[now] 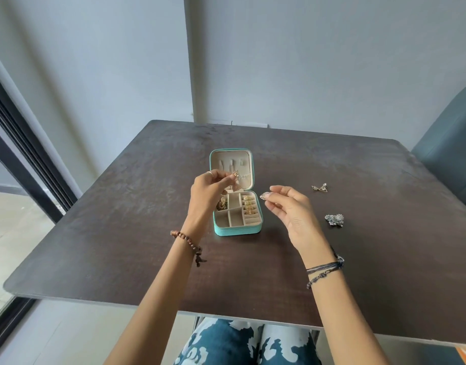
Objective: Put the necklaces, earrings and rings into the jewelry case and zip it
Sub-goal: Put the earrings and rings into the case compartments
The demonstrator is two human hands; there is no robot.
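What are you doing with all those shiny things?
A person is packing jewelry into a small teal jewelry case that lies open on a dark table. The left hand pinches a gold earring up by the lid. The right hand pinches a silver earring beside the case. Gold rings already sit in the ring rolls. A pair of triangle earrings and a sparkly grey pair wait on the table.

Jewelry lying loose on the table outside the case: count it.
2: a gold earring pair at far right and a silver cluster nearer. Each hand holds another piece.
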